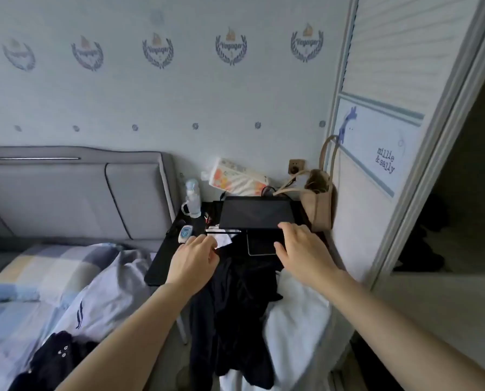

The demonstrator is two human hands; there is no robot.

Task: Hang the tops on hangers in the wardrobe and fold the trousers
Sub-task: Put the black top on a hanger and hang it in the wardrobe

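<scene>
A black garment (235,314) hangs crumpled over the near edge of the black bench (162,258), its top bunched on the surface and its folds falling down in front. Just right of it, touching, lies a white garment (297,325), heaped and partly under the black one. On the bed (16,277) to the left lies a pale lilac top (103,294) with dark stripes, spread loosely. Near it, at the bed's lower edge, sits a small crumpled black piece (55,356). The wardrobe (458,221) stands open at right.
</scene>
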